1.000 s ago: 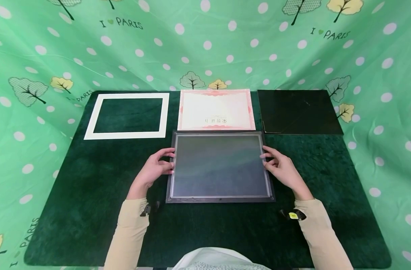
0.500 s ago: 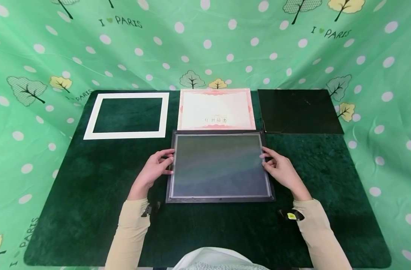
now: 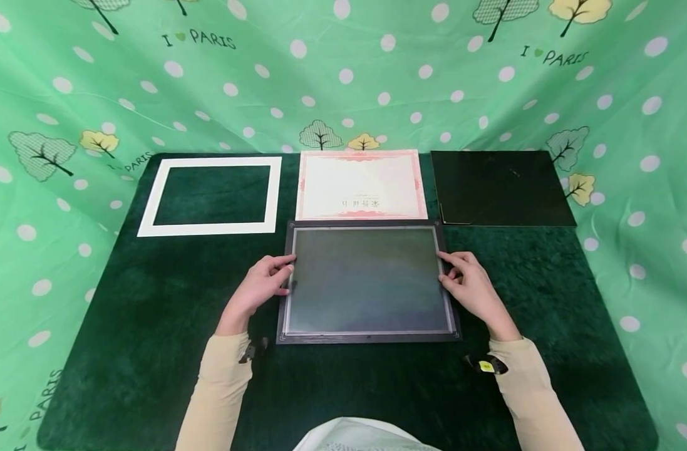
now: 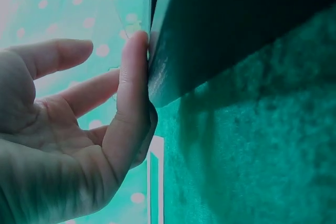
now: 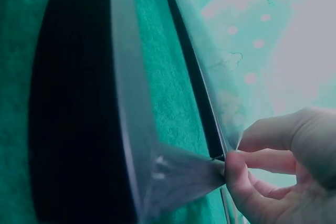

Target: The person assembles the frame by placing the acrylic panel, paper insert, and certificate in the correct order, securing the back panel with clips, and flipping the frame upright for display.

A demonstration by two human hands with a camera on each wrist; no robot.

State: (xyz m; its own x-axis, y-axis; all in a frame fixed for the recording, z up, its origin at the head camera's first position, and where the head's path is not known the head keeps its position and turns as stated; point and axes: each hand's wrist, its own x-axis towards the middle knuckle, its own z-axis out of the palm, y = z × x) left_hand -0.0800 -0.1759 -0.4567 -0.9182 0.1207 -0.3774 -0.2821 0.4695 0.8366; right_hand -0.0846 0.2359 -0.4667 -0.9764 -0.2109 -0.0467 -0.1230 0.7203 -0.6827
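A dark rectangular picture frame (image 3: 368, 339) lies in front of the person, with a clear sheet (image 3: 368, 282) over its opening. My left hand (image 3: 257, 285) is at the left side, its index fingertip on the sheet's edge. In the left wrist view, one straight finger of that hand (image 4: 68, 129) rests against the side of the frame (image 4: 226, 24), and the thumb stands apart from it. On the opposite side my right hand (image 3: 470, 288) pinches the sheet's right edge. The right wrist view shows that hand's fingertips (image 5: 236, 163) together at the sheet's edge, beside the frame (image 5: 79, 103).
Along the table's far side lie a white mat border (image 3: 213, 230), a pink-edged certificate (image 3: 360, 181) and a black board (image 3: 501, 188). The certificate sits right behind the frame. Dark green cloth covers the table (image 3: 151, 351). A dotted green curtain (image 3: 343, 75) surrounds the back and sides.
The fingers of both hands have shifted slightly along the sheet's edges; the left index now reaches further over its edge. The frame and the items behind it stay in place.
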